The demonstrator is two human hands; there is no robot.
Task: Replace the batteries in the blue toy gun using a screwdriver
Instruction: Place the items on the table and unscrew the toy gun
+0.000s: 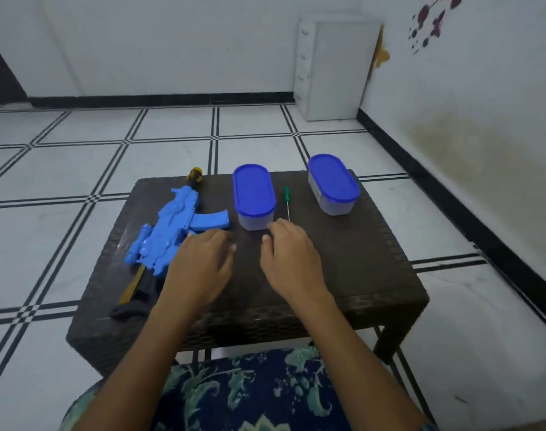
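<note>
The blue toy gun (pixel 169 228) lies on the left side of a dark woven table (pixel 358 269), muzzle pointing away, its black and yellow stock toward me. A green-handled screwdriver (pixel 286 201) lies between two containers, tip toward me. My left hand (pixel 200 265) rests palm down on the table just right of the gun, fingers relaxed, holding nothing. My right hand (pixel 291 259) rests palm down beside it, its fingertips just short of the screwdriver tip and near the closer container.
Two clear oval containers with blue lids stand on the table: one (pixel 254 195) at the middle, one (pixel 333 183) at the back right. A white cabinet (pixel 333 70) stands against the far wall. A wall runs close along the right. My patterned lap (pixel 250 393) is below the table's front edge.
</note>
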